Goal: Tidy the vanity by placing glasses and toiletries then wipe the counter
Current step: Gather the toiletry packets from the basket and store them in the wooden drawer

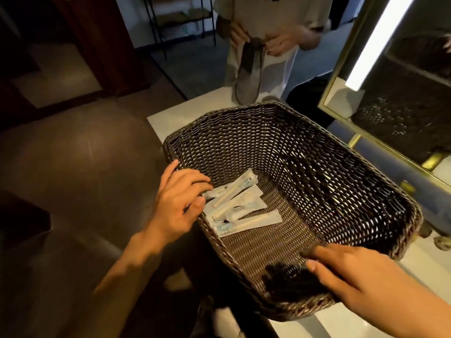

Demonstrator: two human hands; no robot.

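Note:
A dark woven basket [317,172] rests on the white vanity counter [170,118], its left side overhanging the counter edge. Several white wrapped toothbrush packets [244,211] lie in its left corner. My left hand [175,203] reaches over the basket's left rim, fingers apart, fingertips touching the ends of the packets. My right hand [361,281] grips the basket's near right rim, thumb inside. A dark blurred patch [285,279] lies under that thumb; I cannot tell what it is.
A gold-framed mirror [341,113] with a bright light strip stands at the right, with gold fittings [432,159] below it. Another person [273,32] stands beyond the counter holding a dark cloth bag [249,71]. Dark floor lies to the left.

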